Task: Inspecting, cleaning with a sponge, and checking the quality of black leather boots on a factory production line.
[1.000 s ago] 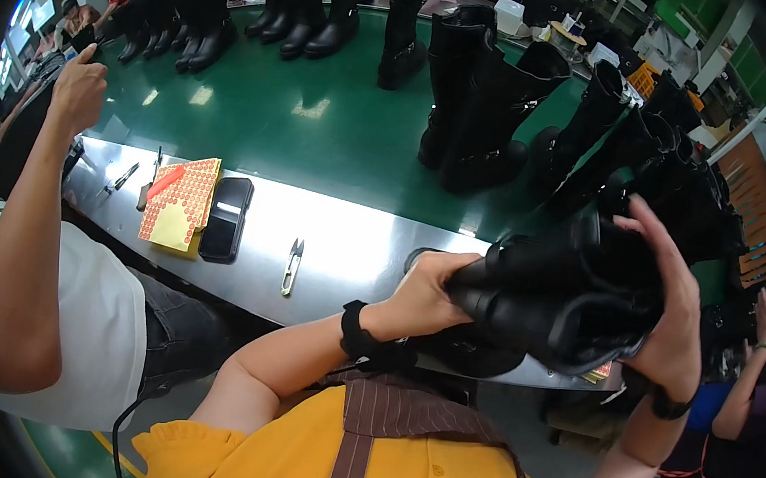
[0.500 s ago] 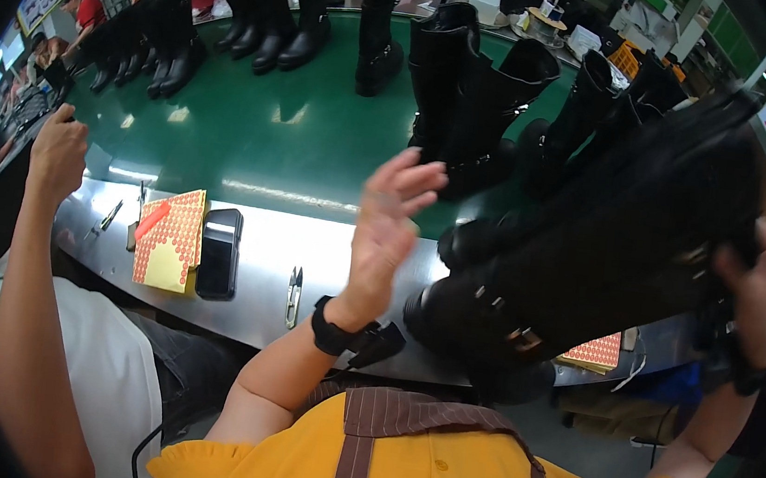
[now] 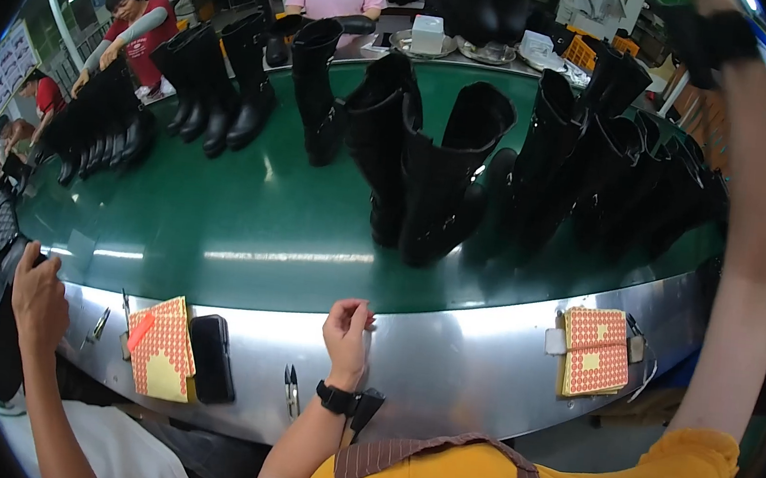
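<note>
Low over the metal table edge is my left hand (image 3: 349, 336), its fingers curled together and nothing visible in them. A pair of thread snips (image 3: 291, 390) lies just left of that wrist. My right arm is raised at the upper right, and only part of my right hand (image 3: 714, 3) shows at the top rim; its fingers are cut off. The rounded black foot of a boot (image 3: 475, 4) hangs at the top centre; whether my right hand holds it cannot be seen. Tall black boots with buckles (image 3: 444, 189) stand in front of me on the green surface (image 3: 311, 213).
Sticker sheets (image 3: 597, 355) lie at right; more sheets (image 3: 164, 347) and a black phone (image 3: 212, 359) lie at left. A neighbour's hand (image 3: 41, 296) grips a dark shoe (image 3: 6, 321). More boots (image 3: 212, 90) line the far side, where people work.
My right hand has gone up and away from the table, and the large boot it held has left the front of the view. My left hand has lowered and its spread fingers have curled.
</note>
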Demonstrator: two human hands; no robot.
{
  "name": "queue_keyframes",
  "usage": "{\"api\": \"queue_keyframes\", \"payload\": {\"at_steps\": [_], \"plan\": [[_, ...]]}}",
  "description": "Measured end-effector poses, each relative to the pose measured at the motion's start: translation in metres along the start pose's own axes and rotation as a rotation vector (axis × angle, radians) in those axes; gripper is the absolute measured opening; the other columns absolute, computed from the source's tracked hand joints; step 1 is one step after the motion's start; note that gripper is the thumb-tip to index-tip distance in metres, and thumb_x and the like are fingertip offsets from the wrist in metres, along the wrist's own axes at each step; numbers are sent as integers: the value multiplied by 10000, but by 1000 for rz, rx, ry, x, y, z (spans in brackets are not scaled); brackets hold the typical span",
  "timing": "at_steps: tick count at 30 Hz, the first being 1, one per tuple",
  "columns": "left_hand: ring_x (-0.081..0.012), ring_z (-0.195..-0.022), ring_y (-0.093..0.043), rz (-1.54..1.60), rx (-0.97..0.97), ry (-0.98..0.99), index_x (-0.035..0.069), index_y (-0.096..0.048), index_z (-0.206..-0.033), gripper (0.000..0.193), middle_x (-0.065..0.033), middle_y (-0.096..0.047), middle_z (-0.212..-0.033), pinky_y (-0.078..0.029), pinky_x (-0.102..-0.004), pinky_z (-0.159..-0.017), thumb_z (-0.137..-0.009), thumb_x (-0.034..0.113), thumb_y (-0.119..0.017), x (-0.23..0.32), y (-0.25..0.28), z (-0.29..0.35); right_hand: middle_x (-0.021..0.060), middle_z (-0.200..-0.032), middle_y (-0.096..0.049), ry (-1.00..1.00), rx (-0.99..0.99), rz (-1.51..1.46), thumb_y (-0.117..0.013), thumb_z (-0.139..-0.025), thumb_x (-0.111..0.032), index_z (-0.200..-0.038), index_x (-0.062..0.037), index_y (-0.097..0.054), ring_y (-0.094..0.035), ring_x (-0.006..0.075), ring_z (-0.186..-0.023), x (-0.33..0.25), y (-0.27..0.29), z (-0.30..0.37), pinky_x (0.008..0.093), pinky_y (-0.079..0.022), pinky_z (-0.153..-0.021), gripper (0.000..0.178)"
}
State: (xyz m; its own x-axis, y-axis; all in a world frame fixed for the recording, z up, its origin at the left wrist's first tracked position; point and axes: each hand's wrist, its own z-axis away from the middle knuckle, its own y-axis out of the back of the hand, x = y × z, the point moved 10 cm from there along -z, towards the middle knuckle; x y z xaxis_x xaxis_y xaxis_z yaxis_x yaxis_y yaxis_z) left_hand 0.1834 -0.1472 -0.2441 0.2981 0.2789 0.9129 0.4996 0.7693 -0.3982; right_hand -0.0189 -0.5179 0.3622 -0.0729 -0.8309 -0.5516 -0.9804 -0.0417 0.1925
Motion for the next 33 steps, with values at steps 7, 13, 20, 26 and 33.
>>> {"api": "queue_keyframes", "payload": {"at_steps": [7,13,20,26,33], "plan": [[-121,-737,-620,-160,30,-42,-18,-613,-968,50,-55,-646,-805,-513,-260,-706,-961,31,-617,11,9,-5,214,-1190,-683,-369,-234,653,-722,-866,-301,-1210,2,-662,-709,333,-1024,214,-232,15,467,-565,-884,463],[-116,-736,-640,-269,70,-32,-20,-630,-941,50,-53,-663,-803,-511,-248,-702,-953,25,-646,8,14,-2,265,-1219,-656,-98,-532,879,-422,-977,-187,-1445,-315,-465,-648,425,-1130,320,-346,85,507,-509,-974,487],[-99,-745,-631,-324,35,-3,-26,-649,-959,55,-45,-668,-814,-503,-233,-702,-954,29,-650,3,9,-2,149,-1315,-647,47,-880,1047,-595,-937,-458,-1344,-211,-621,-572,375,-1250,365,-360,58,472,-441,-1075,477],[-86,-724,-605,-393,-5,-70,-15,-659,-946,83,-34,-669,-800,-492,-235,-682,-950,68,-666,-2,6,-6,177,-997,-739,57,-865,553,-620,-946,-389,-1114,45,-697,-714,253,-891,106,-287,65,371,-566,-742,472],[-88,-740,-611,-376,-36,-61,-9,-631,-989,86,-30,-645,-823,-509,-237,-689,-985,76,-625,-13,4,-11,223,-864,-719,397,-1061,680,-644,-841,-675,-1515,-92,-381,-711,417,-808,-34,-252,302,461,-566,-741,930]]}}
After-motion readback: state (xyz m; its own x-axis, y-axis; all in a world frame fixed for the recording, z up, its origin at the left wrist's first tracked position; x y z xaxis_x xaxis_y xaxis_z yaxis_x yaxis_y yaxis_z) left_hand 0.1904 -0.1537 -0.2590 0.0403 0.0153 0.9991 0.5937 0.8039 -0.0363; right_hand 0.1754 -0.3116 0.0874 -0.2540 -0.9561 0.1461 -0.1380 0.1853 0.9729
